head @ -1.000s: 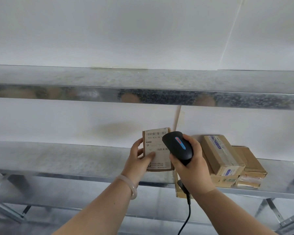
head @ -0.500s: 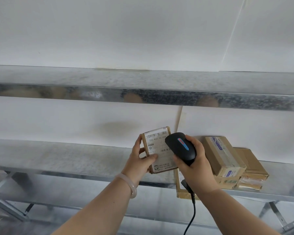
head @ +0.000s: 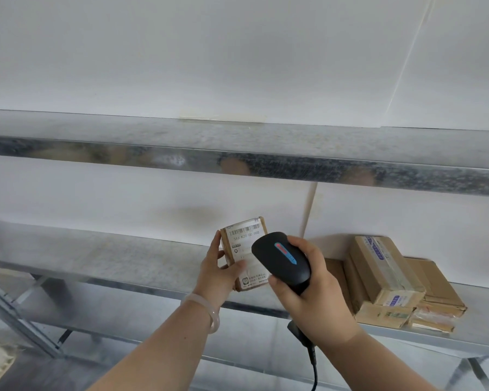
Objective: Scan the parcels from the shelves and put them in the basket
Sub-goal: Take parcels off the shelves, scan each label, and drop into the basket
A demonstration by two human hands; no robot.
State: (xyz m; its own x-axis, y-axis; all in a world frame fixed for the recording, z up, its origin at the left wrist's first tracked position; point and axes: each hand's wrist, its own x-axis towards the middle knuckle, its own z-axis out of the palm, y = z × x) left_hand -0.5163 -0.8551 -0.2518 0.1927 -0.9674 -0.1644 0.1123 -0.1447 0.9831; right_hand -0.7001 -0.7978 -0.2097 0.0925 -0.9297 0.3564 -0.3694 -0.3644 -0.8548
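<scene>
— Left hand [head: 218, 277]?
— Gripping a parcel [head: 244, 244], label up, above the shelf [head: 96, 255].
— Right hand [head: 316, 303]?
— Wrapped round a scanner [head: 280, 258], just right of the parcel, covering its edge.
— On the shelf?
— Stacked boxes [head: 384, 275], right of the right hand, apart from it.

Galvanised metal shelf [head: 102, 258], with a stack of brown cardboard parcels [head: 384, 280] towards its right end.
</scene>
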